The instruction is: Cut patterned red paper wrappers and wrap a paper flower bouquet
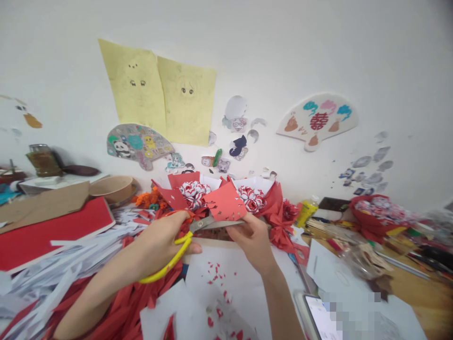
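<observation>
So the person's got both hands up over the table (433, 304), a bit apart, each one busy. Left hand (159, 245) is wrapped around the yellow handles of a pair of scissors (165, 268), blades pointing right. Right hand (253, 242) is pinching a piece of red paper (225, 203) by its lower right corner, and the thing has little notches and holes cut in it. The blades sit right at the paper's bottom edge; can't tell if they're gripping any of it.

The red paper is up in front of two bunches of red-and-white paper flowers in red wrapping, one on the left (194, 192) and one on the right (252, 198). Below the hands there's a white sheet (244, 267) sprinkled with tiny red scraps (216, 273). White strips (95, 241) and red strips (122, 307) are heaped on the left, and a phone (318, 314) lies lower right, its screen partly blurred out.
</observation>
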Tool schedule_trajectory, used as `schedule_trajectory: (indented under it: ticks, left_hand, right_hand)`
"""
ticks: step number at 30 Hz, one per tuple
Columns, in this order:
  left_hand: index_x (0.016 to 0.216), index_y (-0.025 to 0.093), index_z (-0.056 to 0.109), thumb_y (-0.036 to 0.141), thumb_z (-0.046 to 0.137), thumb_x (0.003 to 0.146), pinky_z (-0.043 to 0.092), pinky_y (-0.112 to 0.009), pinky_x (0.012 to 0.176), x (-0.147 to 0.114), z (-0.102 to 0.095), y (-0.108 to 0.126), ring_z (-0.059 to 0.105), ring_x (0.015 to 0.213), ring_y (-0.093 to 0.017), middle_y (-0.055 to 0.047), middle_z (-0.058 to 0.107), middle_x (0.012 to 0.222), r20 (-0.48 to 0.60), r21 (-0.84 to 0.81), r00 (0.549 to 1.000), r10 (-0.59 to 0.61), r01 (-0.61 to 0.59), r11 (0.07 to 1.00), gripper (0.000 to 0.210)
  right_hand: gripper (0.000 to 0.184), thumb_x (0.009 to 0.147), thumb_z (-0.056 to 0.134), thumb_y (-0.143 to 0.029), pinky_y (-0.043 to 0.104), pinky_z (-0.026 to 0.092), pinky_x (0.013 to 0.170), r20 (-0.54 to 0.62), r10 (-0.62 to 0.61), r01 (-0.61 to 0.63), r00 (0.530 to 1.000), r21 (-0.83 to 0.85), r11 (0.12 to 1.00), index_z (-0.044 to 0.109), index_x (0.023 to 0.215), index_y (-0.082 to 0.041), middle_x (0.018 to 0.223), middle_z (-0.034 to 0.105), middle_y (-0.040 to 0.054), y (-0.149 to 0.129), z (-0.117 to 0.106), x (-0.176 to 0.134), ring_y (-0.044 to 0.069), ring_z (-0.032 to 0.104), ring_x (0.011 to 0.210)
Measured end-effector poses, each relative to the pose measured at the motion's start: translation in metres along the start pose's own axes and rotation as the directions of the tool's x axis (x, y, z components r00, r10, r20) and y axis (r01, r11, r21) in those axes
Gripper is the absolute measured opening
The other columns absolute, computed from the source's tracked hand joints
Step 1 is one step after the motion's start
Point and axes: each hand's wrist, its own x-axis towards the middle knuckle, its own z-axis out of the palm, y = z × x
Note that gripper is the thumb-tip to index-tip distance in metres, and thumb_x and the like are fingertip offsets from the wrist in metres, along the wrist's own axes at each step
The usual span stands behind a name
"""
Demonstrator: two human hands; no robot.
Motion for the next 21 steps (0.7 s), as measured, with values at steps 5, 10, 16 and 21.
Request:
schedule_trajectory:
  ticks: [5, 10, 16, 21]
  left_hand:
    - [0.093, 0.021, 0.060, 0.045, 0.065, 0.074, 0.046, -0.030, 0.071, -0.001, 0.000, 0.001, 0.065, 0.083, -0.026, -0.007, 0.070, 0.094, 0.092, 0.088, 0.996, 0.009, -0.017, 0.996, 0.031]
    - [0.100, 0.022, 0.055, 0.046, 0.061, 0.079, 0.044, -0.031, 0.077, -0.001, 0.004, -0.003, 0.063, 0.092, -0.026, -0.006, 0.067, 0.105, 0.117, 0.106, 0.993, 0.019, -0.031, 0.994, 0.032]
    - [0.095, 0.023, 0.050, 0.047, 0.055, 0.083, 0.042, -0.029, 0.072, -0.005, 0.012, -0.006, 0.062, 0.083, -0.023, -0.004, 0.066, 0.095, 0.105, 0.064, 0.994, 0.008, -0.015, 0.998, 0.027]
    - [0.085, 0.023, 0.044, 0.047, 0.050, 0.085, 0.038, -0.027, 0.064, -0.006, 0.018, -0.003, 0.055, 0.070, -0.019, 0.000, 0.060, 0.080, 0.093, 0.057, 0.995, -0.023, 0.018, 0.998, 0.024]
  right_hand:
    - [0.018, 0.081, 0.066, -0.018, 0.029, 0.057, 0.082, -0.012, -0.005, 0.005, 1.000, -0.006, 1.000, 0.071, 0.098, -0.021, 0.096, 0.076, 0.0025, -0.005, 0.002, -0.001, 0.019, 0.071, 0.089]
    - [0.015, 0.080, 0.067, -0.020, 0.030, 0.059, 0.080, -0.040, -0.007, 0.006, 0.999, -0.028, 1.000, 0.071, 0.094, -0.020, 0.095, 0.076, 0.0035, -0.006, 0.002, -0.002, 0.020, 0.072, 0.088]
    - [0.015, 0.082, 0.067, -0.022, 0.031, 0.058, 0.084, -0.062, 0.004, -0.002, 0.998, 0.022, 1.000, 0.070, 0.097, -0.022, 0.096, 0.076, 0.0027, -0.003, 0.006, -0.004, 0.019, 0.072, 0.091]
    - [0.018, 0.082, 0.068, -0.026, 0.032, 0.058, 0.087, -0.087, 0.007, 0.000, 0.996, 0.086, 0.996, 0.069, 0.099, -0.020, 0.097, 0.076, 0.0044, 0.000, 0.011, -0.004, 0.021, 0.071, 0.095]
